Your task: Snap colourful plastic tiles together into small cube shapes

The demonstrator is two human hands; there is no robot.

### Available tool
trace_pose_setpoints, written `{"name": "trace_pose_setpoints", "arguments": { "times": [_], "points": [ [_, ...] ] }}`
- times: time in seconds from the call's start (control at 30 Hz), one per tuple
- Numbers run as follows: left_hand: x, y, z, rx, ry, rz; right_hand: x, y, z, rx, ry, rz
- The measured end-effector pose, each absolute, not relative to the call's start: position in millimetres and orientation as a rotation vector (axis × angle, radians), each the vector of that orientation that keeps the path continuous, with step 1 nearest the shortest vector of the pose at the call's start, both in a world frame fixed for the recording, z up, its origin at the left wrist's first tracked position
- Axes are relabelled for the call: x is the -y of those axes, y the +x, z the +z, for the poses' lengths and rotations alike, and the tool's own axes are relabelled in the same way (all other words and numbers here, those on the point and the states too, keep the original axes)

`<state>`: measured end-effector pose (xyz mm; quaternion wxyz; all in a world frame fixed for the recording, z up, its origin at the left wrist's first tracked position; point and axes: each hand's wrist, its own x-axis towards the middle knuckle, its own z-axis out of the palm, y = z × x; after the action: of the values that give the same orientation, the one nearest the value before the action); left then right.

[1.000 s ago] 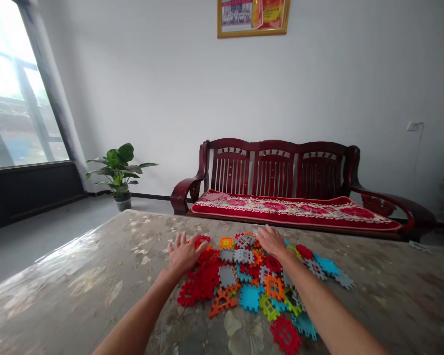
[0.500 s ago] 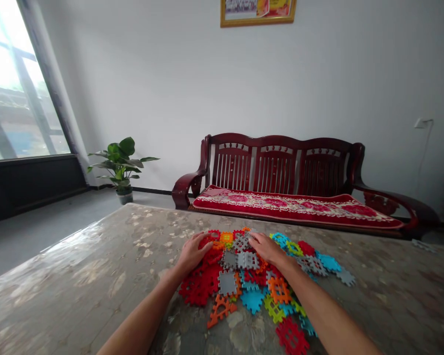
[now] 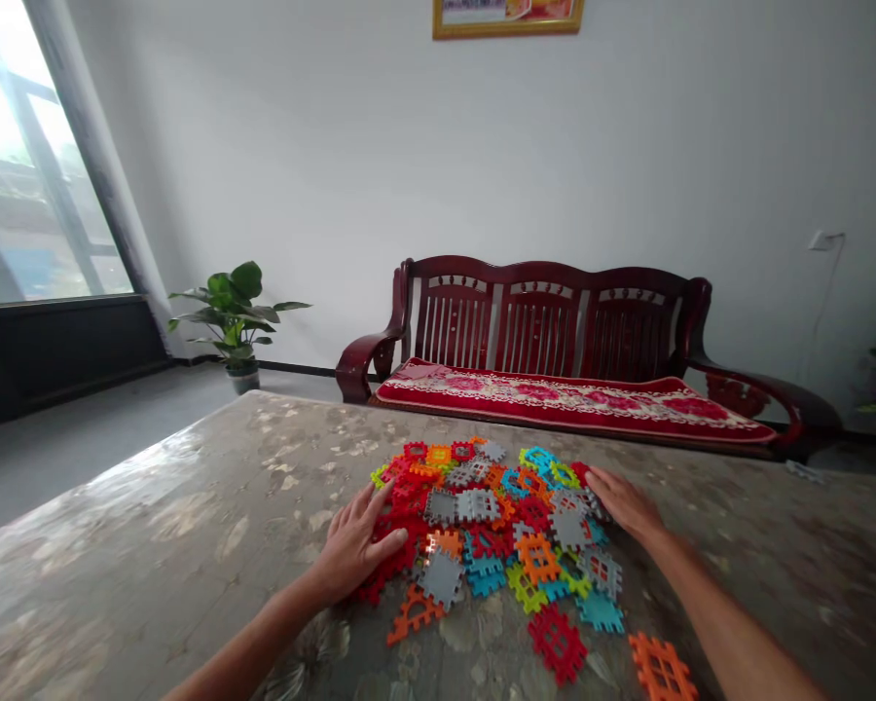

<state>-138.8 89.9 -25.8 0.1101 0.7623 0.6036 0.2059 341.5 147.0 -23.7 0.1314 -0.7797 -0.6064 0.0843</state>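
A heap of flat plastic interlocking tiles with notched edges lies on the table, in red, grey, orange, blue and lime. My left hand rests at the heap's left side, fingers spread, against the red tiles. At the far right edge, my right hand has its fingers stretched out beside a grey tile, holding nothing I can see. Nearer to me lie an orange triangular tile, a red window tile and an orange window tile.
The table has a patterned grey-brown cover. A loose grey piece lies at its far right. Behind it stands a dark red wooden bench with a red floral cover. A potted plant is on the floor at left.
My right hand has moved right, from the heap's top middle to its right edge. My left hand has come down and nearer to me. Tiles on the right have shifted together.
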Motion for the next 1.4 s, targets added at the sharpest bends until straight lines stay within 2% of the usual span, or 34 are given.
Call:
{"name": "trace_pose_setpoints", "arguments": {
  "times": [0.27, 0.5, 0.87, 1.13, 1.4],
  "points": [
    [-63, -94, -11, -1.789, 2.340, 0.496, -126, 273, -12, 1.854, -2.184, 0.162],
    [-60, -73, -4, -1.817, 2.288, 0.565, -117, 234, -4, 1.864, -2.146, 0.182],
    [-64, -41, 0, -1.694, 2.187, 0.661, -125, 191, 9, 1.894, -1.888, 0.612],
    [-84, -18, -11, -1.457, 2.064, 0.968, -130, 169, -2, 1.836, -1.612, 0.793],
    [-97, 18, -13, -1.214, 1.975, 1.261, -125, 152, 7, 1.517, -1.114, 1.226]
  ]
}}
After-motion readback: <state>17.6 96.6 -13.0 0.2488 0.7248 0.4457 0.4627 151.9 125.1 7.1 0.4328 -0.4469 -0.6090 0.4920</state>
